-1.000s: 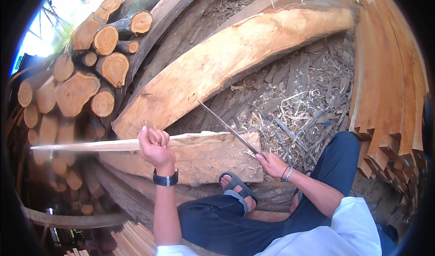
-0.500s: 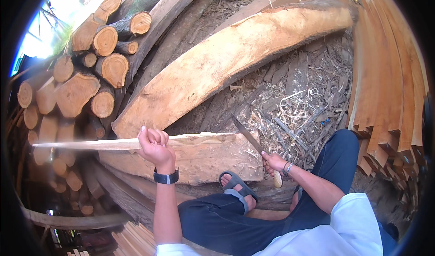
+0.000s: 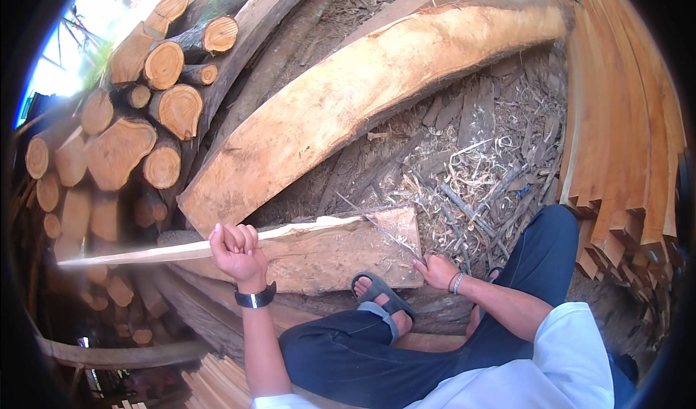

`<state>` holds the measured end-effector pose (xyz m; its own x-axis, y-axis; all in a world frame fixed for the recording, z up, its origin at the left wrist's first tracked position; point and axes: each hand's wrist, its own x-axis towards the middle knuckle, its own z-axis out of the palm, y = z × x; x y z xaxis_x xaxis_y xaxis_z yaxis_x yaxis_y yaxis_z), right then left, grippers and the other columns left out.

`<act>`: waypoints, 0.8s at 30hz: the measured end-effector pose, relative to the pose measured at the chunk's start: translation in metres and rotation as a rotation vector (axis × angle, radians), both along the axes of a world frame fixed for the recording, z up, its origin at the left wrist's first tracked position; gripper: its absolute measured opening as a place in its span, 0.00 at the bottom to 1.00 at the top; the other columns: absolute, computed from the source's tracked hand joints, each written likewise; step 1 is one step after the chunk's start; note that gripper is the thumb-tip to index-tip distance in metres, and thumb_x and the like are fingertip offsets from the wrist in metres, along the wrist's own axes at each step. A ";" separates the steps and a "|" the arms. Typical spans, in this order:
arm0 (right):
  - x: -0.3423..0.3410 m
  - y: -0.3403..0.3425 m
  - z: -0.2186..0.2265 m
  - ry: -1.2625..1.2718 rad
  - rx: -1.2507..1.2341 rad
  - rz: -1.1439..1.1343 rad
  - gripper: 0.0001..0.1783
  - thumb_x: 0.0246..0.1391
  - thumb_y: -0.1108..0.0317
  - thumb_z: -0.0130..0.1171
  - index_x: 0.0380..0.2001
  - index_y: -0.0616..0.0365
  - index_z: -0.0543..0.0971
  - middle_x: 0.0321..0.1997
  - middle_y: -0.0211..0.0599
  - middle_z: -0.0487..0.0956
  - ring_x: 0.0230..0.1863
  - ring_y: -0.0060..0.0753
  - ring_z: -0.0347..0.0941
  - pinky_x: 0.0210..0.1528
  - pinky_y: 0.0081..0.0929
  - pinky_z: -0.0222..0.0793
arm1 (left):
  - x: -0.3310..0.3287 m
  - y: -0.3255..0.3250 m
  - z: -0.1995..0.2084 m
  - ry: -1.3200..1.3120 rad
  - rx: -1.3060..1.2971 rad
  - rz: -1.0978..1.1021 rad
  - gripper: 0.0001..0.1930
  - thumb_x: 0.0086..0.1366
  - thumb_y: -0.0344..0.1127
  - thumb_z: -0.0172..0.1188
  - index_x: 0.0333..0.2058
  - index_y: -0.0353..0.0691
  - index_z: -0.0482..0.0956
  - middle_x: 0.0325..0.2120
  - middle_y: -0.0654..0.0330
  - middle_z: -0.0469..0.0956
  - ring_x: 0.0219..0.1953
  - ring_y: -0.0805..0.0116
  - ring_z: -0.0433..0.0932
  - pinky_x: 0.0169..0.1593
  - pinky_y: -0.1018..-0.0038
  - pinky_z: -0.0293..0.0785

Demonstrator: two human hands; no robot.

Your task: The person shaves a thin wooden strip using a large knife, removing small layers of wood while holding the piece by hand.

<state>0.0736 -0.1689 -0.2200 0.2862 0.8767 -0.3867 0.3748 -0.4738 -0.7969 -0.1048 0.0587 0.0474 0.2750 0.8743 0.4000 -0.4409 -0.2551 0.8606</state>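
Note:
My left hand (image 3: 239, 257) is closed around a long, pale strip of wood (image 3: 304, 227). The strip slants from lower left to upper right, and its right end lies over a thick wooden slab (image 3: 341, 253) on the ground. My right hand (image 3: 438, 272) grips a machete, its handle hidden in the fist. Seen nearly edge-on, the machete's thin blade (image 3: 383, 229) points up and left, near the strip's right end. Whether blade and strip touch, I cannot tell. My sandalled foot (image 3: 382, 293) rests against the slab's near side.
A long curved plank (image 3: 377, 83) lies beyond the slab. Cut logs (image 3: 163, 65) are piled at the left. Sawn boards (image 3: 616, 112) are stacked along the right. Wood shavings (image 3: 475, 170) and bark litter the ground, and more cut strips (image 3: 217, 384) lie at the lower left.
The machete has turned nearly edge-on, its tip swinging left toward the strip's right end. My left hand has shifted slightly left and down, and the strip's left end has dropped.

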 end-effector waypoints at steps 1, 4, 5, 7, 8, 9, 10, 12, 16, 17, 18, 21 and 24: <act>0.003 0.002 0.005 -0.003 -0.009 0.003 0.31 0.60 0.48 0.45 0.21 0.69 0.76 0.22 0.64 0.75 0.33 0.64 0.74 0.38 0.51 0.69 | -0.006 0.004 -0.001 -0.005 -0.011 0.016 0.22 0.68 0.37 0.38 0.13 0.47 0.51 0.07 0.67 0.50 0.09 0.77 0.46 0.17 0.77 0.46; 0.007 0.008 0.006 0.001 -0.019 0.035 0.30 0.60 0.47 0.45 0.24 0.68 0.74 0.21 0.58 0.75 0.29 0.59 0.74 0.35 0.48 0.68 | -0.024 0.015 -0.004 -0.031 -0.036 0.028 0.22 0.66 0.38 0.41 0.12 0.48 0.52 0.07 0.68 0.51 0.09 0.76 0.48 0.17 0.77 0.48; 0.008 0.008 0.006 -0.014 0.008 0.019 0.29 0.60 0.47 0.45 0.24 0.67 0.73 0.20 0.58 0.75 0.28 0.58 0.74 0.34 0.47 0.68 | -0.028 0.015 -0.006 -0.030 -0.024 0.019 0.22 0.66 0.38 0.41 0.12 0.47 0.53 0.07 0.67 0.52 0.09 0.76 0.49 0.17 0.77 0.49; 0.008 0.010 0.012 -0.038 0.066 -0.017 0.28 0.60 0.48 0.46 0.24 0.67 0.73 0.19 0.58 0.74 0.27 0.58 0.75 0.33 0.45 0.69 | -0.033 0.014 -0.007 -0.020 0.003 -0.003 0.22 0.66 0.38 0.41 0.11 0.47 0.54 0.07 0.67 0.53 0.09 0.76 0.51 0.18 0.78 0.50; 0.010 0.012 0.015 -0.035 0.105 -0.042 0.28 0.59 0.48 0.48 0.23 0.67 0.73 0.18 0.58 0.74 0.27 0.59 0.74 0.33 0.46 0.69 | -0.035 0.011 -0.007 -0.027 0.000 0.024 0.21 0.65 0.37 0.41 0.11 0.45 0.56 0.07 0.65 0.54 0.08 0.74 0.53 0.17 0.76 0.51; 0.013 0.015 0.019 -0.034 0.142 -0.071 0.28 0.59 0.49 0.49 0.23 0.68 0.73 0.18 0.59 0.74 0.27 0.60 0.74 0.33 0.47 0.69 | -0.035 0.006 -0.006 -0.012 0.036 0.006 0.21 0.64 0.36 0.41 0.11 0.45 0.56 0.07 0.65 0.55 0.08 0.74 0.54 0.17 0.76 0.51; 0.015 0.017 0.023 -0.033 0.179 -0.100 0.28 0.58 0.49 0.50 0.23 0.68 0.73 0.17 0.59 0.73 0.27 0.60 0.74 0.33 0.48 0.69 | -0.033 0.001 -0.004 0.003 0.071 -0.011 0.21 0.64 0.36 0.41 0.11 0.44 0.56 0.07 0.64 0.55 0.08 0.74 0.54 0.17 0.76 0.52; 0.019 0.021 0.028 0.013 0.166 -0.124 0.27 0.57 0.49 0.52 0.23 0.68 0.72 0.18 0.59 0.74 0.27 0.60 0.74 0.33 0.47 0.69 | -0.029 -0.006 0.000 0.004 0.141 -0.064 0.19 0.62 0.35 0.43 0.11 0.42 0.57 0.08 0.62 0.57 0.09 0.71 0.57 0.16 0.75 0.55; 0.022 0.018 0.026 0.140 0.110 -0.154 0.26 0.57 0.50 0.53 0.23 0.68 0.72 0.19 0.59 0.74 0.28 0.59 0.75 0.33 0.46 0.69 | -0.018 -0.014 0.003 0.098 0.259 -0.193 0.18 0.60 0.35 0.46 0.11 0.39 0.60 0.08 0.60 0.60 0.10 0.69 0.60 0.16 0.77 0.57; 0.023 0.017 0.023 0.084 0.113 -0.139 0.27 0.57 0.49 0.53 0.23 0.68 0.73 0.19 0.59 0.75 0.28 0.59 0.75 0.34 0.46 0.69 | -0.014 -0.016 0.006 0.128 0.265 -0.222 0.19 0.59 0.35 0.47 0.10 0.39 0.60 0.08 0.60 0.61 0.10 0.69 0.61 0.16 0.76 0.57; 0.022 0.017 0.018 0.031 0.115 -0.124 0.27 0.57 0.49 0.52 0.24 0.68 0.73 0.20 0.59 0.75 0.28 0.59 0.75 0.34 0.46 0.70 | -0.011 -0.019 0.009 0.160 0.269 -0.252 0.19 0.58 0.36 0.47 0.10 0.39 0.60 0.08 0.60 0.61 0.10 0.69 0.61 0.17 0.76 0.58; 0.016 0.013 0.009 0.036 0.066 -0.089 0.29 0.59 0.47 0.49 0.21 0.67 0.72 0.17 0.56 0.74 0.26 0.57 0.74 0.32 0.46 0.68 | -0.002 -0.020 0.013 0.208 0.318 -0.331 0.20 0.56 0.37 0.49 0.08 0.40 0.59 0.06 0.60 0.60 0.10 0.70 0.62 0.19 0.74 0.59; 0.004 0.009 0.003 0.081 0.013 -0.018 0.32 0.60 0.45 0.46 0.22 0.69 0.73 0.20 0.59 0.74 0.28 0.60 0.74 0.34 0.48 0.68 | -0.005 -0.020 0.013 0.205 0.252 -0.382 0.20 0.53 0.38 0.51 0.06 0.41 0.58 0.05 0.60 0.60 0.10 0.69 0.62 0.20 0.73 0.58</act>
<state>0.0777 -0.1600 -0.2167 0.2699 0.8767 -0.3981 0.3003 -0.4695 -0.8303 -0.1096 0.0387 0.0606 0.6518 0.5791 0.4897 -0.3713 -0.3194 0.8718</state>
